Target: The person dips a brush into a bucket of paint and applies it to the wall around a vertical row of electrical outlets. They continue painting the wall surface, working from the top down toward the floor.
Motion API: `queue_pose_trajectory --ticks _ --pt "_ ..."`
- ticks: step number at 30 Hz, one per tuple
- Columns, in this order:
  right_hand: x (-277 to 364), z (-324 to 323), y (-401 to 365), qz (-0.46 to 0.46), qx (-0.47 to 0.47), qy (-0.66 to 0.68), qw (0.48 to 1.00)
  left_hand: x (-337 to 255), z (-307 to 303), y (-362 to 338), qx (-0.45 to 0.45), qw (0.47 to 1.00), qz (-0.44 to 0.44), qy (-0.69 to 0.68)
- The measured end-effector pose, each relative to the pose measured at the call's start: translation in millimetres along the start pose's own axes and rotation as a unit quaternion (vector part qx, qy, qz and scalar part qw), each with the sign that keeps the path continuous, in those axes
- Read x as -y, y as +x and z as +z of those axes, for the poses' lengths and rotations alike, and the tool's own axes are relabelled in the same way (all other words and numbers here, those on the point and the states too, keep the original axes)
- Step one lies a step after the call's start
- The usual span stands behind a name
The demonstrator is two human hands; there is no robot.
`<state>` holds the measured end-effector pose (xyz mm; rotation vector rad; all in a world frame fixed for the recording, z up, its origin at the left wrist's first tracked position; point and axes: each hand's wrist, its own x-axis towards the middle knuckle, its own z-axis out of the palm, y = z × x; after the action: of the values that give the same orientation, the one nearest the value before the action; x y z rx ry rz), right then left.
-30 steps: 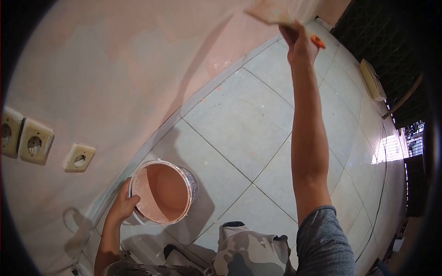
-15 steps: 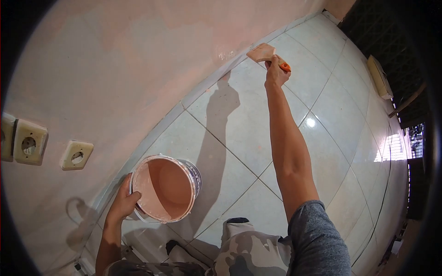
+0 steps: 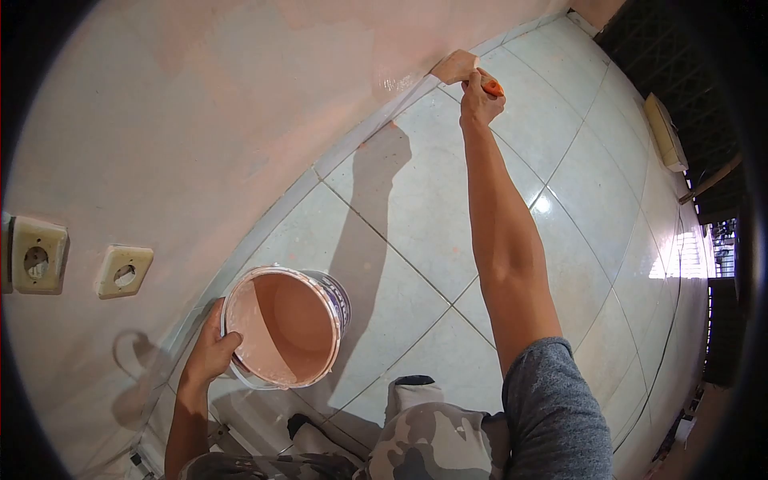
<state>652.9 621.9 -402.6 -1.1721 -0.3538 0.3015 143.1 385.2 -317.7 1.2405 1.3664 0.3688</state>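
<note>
My left hand (image 3: 211,349) grips the rim of a white paint bucket (image 3: 342,302), thumb over the edge. Peach-coloured paint (image 3: 304,324) lies inside the tilted bucket and coats its inner wall. Stretched far forward, my right hand (image 3: 482,100) is closed around the orange handle of a wide paintbrush (image 3: 456,67). Its peach-coated bristles are at the foot of the wall (image 3: 200,120), close above the skirting tiles. A wet, shiny patch of paint (image 3: 394,83) shows on the wall to the left of the brush.
Two yellowed wall sockets, one (image 3: 125,272) nearer the bucket and one (image 3: 38,256) further left, sit on the wall. Pale floor tiles (image 3: 416,208) stretch along the skirting (image 3: 276,212). A yellowish box-like object (image 3: 666,132) and a dark cable (image 3: 668,336) lie at the right.
My right hand and the paintbrush have moved slightly forward, bringing the bristles against or very near the wall's lower edge. The left hand and bucket have hardly moved.
</note>
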Motion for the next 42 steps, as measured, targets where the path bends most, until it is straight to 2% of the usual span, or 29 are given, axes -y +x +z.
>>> queue_pose_trajectory --ticks 13,19,25,33,35,40,42 --pt "-3.6 -4.8 -35.0 -0.008 0.061 0.041 0.997 5.0 0.5 -0.5 -0.015 1.0 -0.005 -0.01" --pt "0.1 -6.9 -74.9 0.043 0.068 0.064 0.995 -1.9 1.9 -3.6 -0.017 0.999 -0.043 -0.012" --pt "3.1 -7.3 -108.0 0.063 0.06 0.095 0.992 8.2 -1.2 -2.0 -0.017 1.0 -0.014 -0.011" --pt "13.4 -10.4 -146.8 0.11 0.07 0.11 0.985 5.6 1.3 -3.9 -0.029 0.999 -0.021 0.005" --pt "24.2 -9.5 -159.1 0.152 0.055 0.127 0.979 4.7 1.5 -4.3 -0.039 0.999 -0.021 0.001" --pt "42.4 1.1 -163.0 0.166 0.06 0.14 0.974 -8.3 3.7 -8.1 -0.004 0.999 -0.037 -0.016" --pt "53.8 12.1 -148.7 0.145 0.081 0.138 0.976 -14.3 7.8 -11.9 -0.02 0.999 -0.043 -0.006"
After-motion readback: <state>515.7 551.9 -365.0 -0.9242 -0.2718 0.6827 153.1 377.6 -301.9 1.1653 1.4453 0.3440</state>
